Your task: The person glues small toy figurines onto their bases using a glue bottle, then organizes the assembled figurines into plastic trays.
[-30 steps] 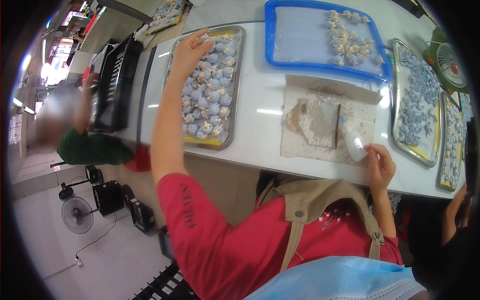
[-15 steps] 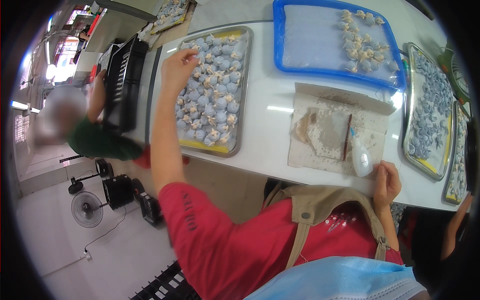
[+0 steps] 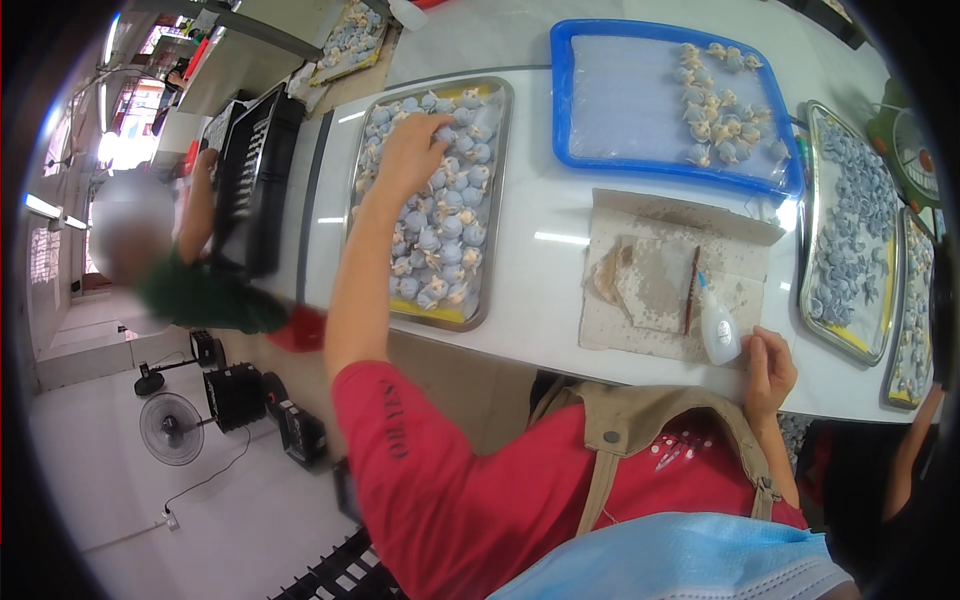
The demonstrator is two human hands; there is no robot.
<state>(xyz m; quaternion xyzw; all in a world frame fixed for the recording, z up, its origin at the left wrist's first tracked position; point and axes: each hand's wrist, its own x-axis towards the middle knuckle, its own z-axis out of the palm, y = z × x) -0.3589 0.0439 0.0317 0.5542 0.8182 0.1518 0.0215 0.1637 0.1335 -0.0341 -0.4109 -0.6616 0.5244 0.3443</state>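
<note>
The left hand (image 3: 412, 155) was over the small blue-grey figures (image 3: 428, 240) in the metal tray (image 3: 497, 200), its fingers bent down among them; whether they gripped one could not be told. The right hand (image 3: 768, 372) was at the table (image 3: 545, 290) edge, fingers loosely curled, just beside the white bottle (image 3: 718, 333); whether they held anything was unclear. The bottle and a brown stick (image 3: 691, 290) lay on cardboard (image 3: 625, 335), near the blue tray (image 3: 680, 179), which held more figures.
</note>
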